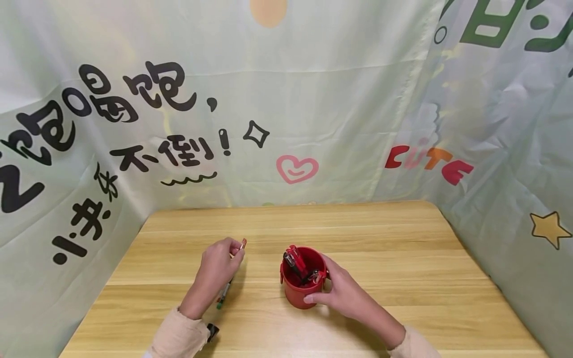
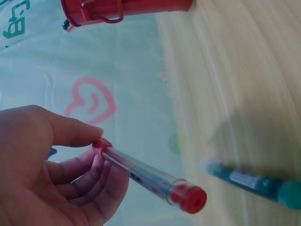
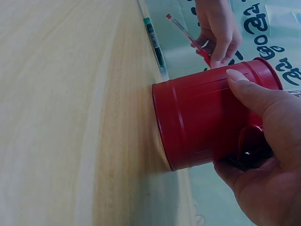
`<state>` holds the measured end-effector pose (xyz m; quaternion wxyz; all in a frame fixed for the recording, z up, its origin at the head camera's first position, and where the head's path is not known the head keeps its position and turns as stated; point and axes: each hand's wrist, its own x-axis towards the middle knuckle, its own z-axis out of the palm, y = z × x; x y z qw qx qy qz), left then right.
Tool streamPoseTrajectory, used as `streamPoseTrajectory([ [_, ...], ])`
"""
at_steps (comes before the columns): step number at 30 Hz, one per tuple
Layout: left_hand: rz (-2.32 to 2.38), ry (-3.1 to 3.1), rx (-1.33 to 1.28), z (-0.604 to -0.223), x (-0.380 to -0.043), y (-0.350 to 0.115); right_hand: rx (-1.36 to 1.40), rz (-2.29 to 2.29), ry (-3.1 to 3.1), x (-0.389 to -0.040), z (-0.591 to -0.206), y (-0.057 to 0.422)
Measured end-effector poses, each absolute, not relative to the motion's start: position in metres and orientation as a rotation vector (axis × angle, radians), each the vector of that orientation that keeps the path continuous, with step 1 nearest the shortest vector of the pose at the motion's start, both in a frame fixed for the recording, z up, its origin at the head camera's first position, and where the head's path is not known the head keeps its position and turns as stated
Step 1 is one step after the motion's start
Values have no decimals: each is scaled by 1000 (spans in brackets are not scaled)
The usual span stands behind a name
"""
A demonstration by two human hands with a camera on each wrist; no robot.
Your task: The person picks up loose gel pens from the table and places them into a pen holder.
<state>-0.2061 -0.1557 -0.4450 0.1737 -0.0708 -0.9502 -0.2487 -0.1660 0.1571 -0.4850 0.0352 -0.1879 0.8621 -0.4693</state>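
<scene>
My left hand (image 1: 218,263) pinches a clear pen with red ends (image 2: 148,176) between thumb and fingers, above the table. Below it, a green pen (image 1: 223,297) lies on the wood, partly hidden by the hand in the head view; its green end (image 2: 290,194) shows close up in the left wrist view. To the right stands a small red metal pail (image 3: 202,120) with side handles. Several red and black pens (image 1: 296,263) lean inside it. My right hand (image 1: 342,291) grips the pail from its right side, the thumb (image 3: 247,84) along its wall.
The pail stands upright on a light wooden table (image 1: 380,238). Pale printed cloth (image 1: 340,109) hangs behind and at both sides of the table, with black lettering on the left. A small black object (image 1: 212,331) shows beside the left sleeve.
</scene>
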Motion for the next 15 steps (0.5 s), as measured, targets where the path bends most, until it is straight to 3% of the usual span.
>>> streamPoseTrajectory([
  [15,-817,-2489,-325,-430,-203,-135,-581,-1432,2650,-166,-485,157],
])
